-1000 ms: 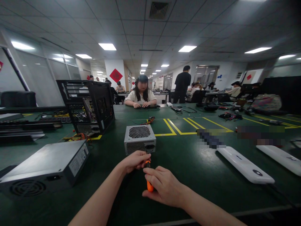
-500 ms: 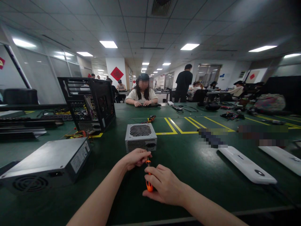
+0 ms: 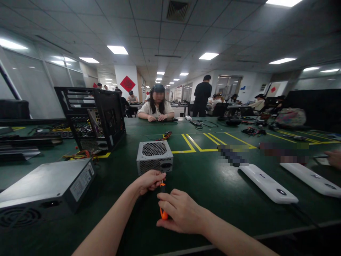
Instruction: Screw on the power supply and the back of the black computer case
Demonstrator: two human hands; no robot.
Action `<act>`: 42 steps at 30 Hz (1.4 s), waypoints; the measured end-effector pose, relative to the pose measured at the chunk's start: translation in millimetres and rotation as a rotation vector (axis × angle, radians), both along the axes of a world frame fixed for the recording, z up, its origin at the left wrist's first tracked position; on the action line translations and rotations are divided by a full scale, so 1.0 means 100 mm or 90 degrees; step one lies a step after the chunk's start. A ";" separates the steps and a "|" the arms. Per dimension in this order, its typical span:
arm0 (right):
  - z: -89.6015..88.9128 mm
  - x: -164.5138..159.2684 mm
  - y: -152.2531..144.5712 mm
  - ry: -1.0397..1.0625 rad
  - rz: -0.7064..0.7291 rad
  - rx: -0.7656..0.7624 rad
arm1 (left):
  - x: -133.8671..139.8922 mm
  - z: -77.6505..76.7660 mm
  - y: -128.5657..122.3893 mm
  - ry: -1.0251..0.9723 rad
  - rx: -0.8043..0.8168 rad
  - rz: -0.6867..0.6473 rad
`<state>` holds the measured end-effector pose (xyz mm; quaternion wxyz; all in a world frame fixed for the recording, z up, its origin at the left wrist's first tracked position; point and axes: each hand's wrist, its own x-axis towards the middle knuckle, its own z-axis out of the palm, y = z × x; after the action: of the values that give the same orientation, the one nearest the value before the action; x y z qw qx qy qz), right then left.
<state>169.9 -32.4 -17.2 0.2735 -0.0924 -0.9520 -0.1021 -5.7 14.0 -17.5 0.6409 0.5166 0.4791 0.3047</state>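
A green surface (image 3: 205, 177) is carrying a black computer case (image 3: 116, 119), which is holding electronic parts (image 3: 95, 122) too dim to sort out. At left, a silver power supply (image 3: 49, 181) is lying flat; near the middle, a honeycomb-vented power supply (image 3: 155, 164) is sitting, both casings hiding their contents. Just short of the vented unit, a right-hand grip (image 3: 183, 212) is clamping on an orange-handled screwdriver (image 3: 163, 214), while a left-hand grip (image 3: 150, 180) is pinching together at the screwdriver's tip, anything between its fingertips remaining unseen.
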 end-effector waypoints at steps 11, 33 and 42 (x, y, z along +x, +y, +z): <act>0.06 0.01 -0.02 -0.062 -0.023 0.026 | 0.01 -0.02 0.00 0.024 0.015 0.028; 0.04 0.08 0.08 0.224 -0.232 -0.043 | 0.12 0.00 0.03 -0.232 -0.086 0.126; 0.00 0.07 0.07 0.104 -0.187 -0.009 | 0.14 0.00 0.01 -0.196 -0.029 0.125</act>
<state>176.6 -25.0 -17.1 0.3315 -0.2407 -0.9034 -0.1267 8.0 14.5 -18.0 0.6854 0.4002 0.4301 0.4301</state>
